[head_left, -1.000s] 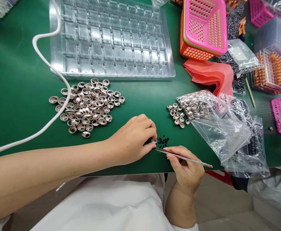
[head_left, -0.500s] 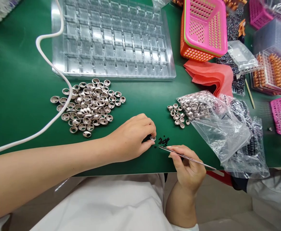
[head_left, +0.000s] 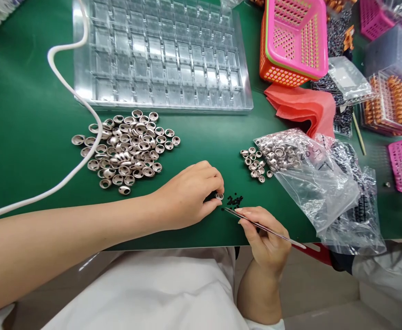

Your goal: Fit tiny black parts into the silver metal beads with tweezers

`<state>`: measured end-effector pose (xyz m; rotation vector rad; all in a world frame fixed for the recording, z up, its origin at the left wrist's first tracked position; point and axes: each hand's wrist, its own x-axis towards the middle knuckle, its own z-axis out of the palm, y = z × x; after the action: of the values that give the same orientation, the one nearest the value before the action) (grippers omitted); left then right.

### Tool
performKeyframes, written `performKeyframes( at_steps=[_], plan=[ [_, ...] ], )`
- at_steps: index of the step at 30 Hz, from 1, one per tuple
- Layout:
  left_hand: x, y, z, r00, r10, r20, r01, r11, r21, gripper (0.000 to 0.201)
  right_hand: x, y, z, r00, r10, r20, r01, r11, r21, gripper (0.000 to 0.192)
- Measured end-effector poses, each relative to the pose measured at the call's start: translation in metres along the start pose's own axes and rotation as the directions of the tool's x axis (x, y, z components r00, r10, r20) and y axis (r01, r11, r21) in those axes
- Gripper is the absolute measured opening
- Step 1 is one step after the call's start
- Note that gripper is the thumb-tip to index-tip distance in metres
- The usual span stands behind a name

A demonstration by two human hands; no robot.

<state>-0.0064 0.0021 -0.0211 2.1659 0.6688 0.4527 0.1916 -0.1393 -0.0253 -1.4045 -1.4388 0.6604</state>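
Note:
Between its thumb and fingers, my left hand (head_left: 192, 197) pinches a small silver metal ring (head_left: 219, 196), whose lower part is partly hidden. My right hand (head_left: 266, 236) grips metal tweezers (head_left: 266, 228) like a pen, their tips pointing left, close to the left fingertips. Just above the tweezer tips lie several tiny black pieces (head_left: 234, 200) on the green table. Whether the tips hold one of them is too small to tell. A large heap of silver rings (head_left: 128, 149) lies beyond my left forearm. A smaller group of similar metal pieces (head_left: 255, 163) lies to the right.
A clear compartment tray (head_left: 163, 59) sits at the back. A white cable (head_left: 72, 172) crosses the left side. On the right are an open plastic bag of metal parts (head_left: 311, 188), red cloth (head_left: 300, 105), stacked baskets (head_left: 294, 41) and a box of orange parts (head_left: 400, 103).
My right hand and the tweezers have shifted slightly left, bringing the tips nearer the ring. My left hand stays almost still.

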Motion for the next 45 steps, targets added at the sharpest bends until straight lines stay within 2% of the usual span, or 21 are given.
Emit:
performKeyframes(
  at_steps=[12,16,23,32,45],
  plan=[
    [-0.0001,-0.0001,-0.0002,1.0,0.006,-0.005,-0.006,1.0,0.006,0.006,0.0001,-0.0015,-0.0004,1.0,-0.001,0.015,0.002,1.0,-0.017,0.04],
    [0.0002,0.0,-0.0001,1.0,0.004,-0.005,-0.004,1.0,0.002,0.005,-0.0007,-0.0009,0.0002,1.0,-0.015,-0.024,0.014,1.0,-0.023,0.039],
    [0.0007,-0.0003,-0.0008,1.0,-0.001,0.019,0.001,1.0,0.014,0.009,-0.0045,0.0017,0.0047,0.987,-0.024,-0.161,0.009,0.995,-0.098,0.033],
    [0.0005,-0.0004,-0.001,1.0,-0.008,0.025,0.008,1.0,0.011,0.01,-0.0039,0.0003,0.008,0.984,-0.052,-0.17,0.019,0.982,-0.189,0.026],
    [0.0008,-0.0003,-0.0017,1.0,-0.006,0.03,0.005,1.0,0.007,0.01,-0.0057,0.0011,0.0085,0.98,-0.044,-0.193,0.013,0.987,-0.16,0.031]
  ],
)
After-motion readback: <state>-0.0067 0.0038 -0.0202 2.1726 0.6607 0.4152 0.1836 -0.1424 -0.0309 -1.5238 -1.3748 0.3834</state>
